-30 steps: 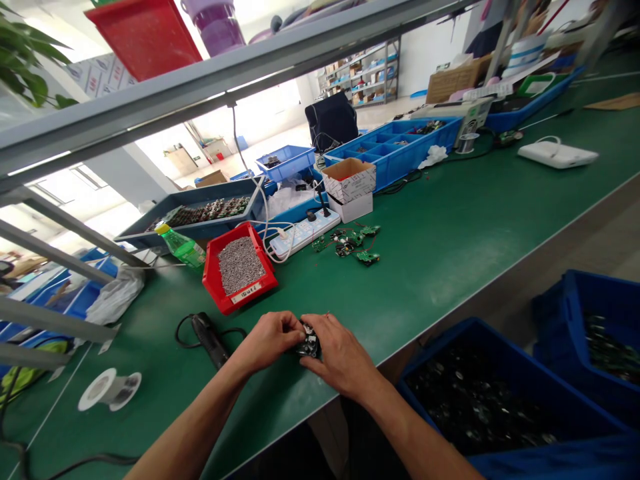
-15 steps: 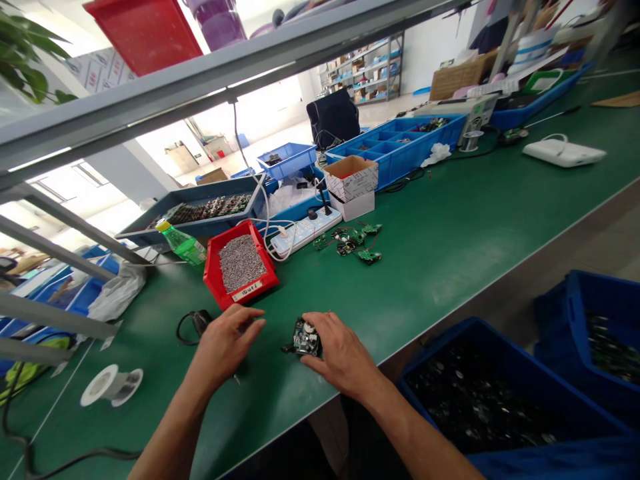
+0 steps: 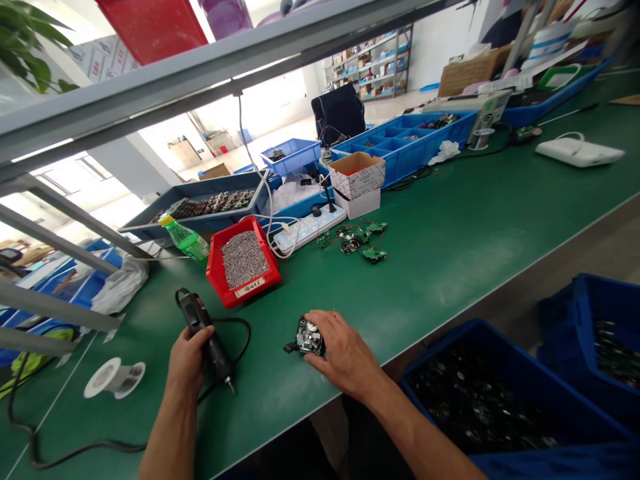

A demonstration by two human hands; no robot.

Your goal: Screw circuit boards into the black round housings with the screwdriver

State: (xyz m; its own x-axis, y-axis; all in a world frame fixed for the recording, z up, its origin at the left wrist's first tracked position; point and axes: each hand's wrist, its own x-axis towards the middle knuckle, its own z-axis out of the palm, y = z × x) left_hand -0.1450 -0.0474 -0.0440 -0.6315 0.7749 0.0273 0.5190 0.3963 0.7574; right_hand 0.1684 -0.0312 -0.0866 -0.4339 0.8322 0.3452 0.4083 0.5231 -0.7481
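My left hand (image 3: 189,357) is closed around a black corded electric screwdriver (image 3: 206,339), whose metal bit points down and toward me just over the green table. Thumb and fingers of my right hand (image 3: 344,350) grip the right side of a small mechanical assembly (image 3: 309,337) with a black frame, metal parts and a pale round disc. It rests on the table, its right part hidden under my fingers. Beyond both hands stands a red bin (image 3: 243,260) full of small metal screws.
Several wired green circuit boards (image 3: 363,240) lie near a white power strip (image 3: 310,228). A solder spool (image 3: 115,378) stands at the left, with a black cable in front. Blue crates (image 3: 480,393) of dark parts sit below the table's right edge. A metal shelf beam (image 3: 220,63) crosses above.
My left hand has moved left and closed on the electric screwdriver, raising it from the table. My right hand keeps hold of the assembly in nearly the same place.
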